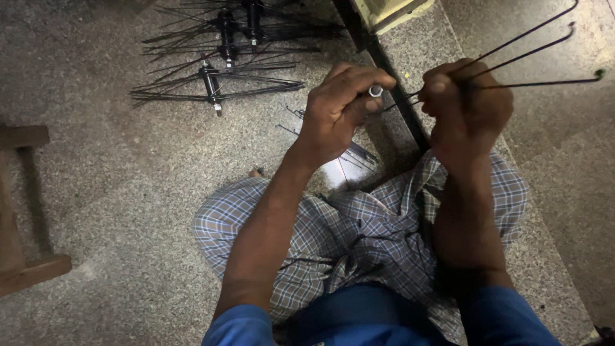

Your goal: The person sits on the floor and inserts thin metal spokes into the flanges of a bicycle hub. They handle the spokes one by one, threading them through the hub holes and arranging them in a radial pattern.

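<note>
We clench our right hand [466, 102] on a bundle of spokes [532, 54] and our left hand [339, 109] on a hub [375, 91] above our lap; best to feed one spoke squarely, keeping the rest fanned clear; finished hubs [218, 57] lie on the floor [115, 192].

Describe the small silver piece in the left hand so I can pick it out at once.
Start at the checked cloth over the person's lap and follow the left forearm up to the left hand. At its fingertips sits a small round silver hub end, facing the right hand. It is short, bright and ring-shaped, unlike the long dark thin spokes beside it.
</note>
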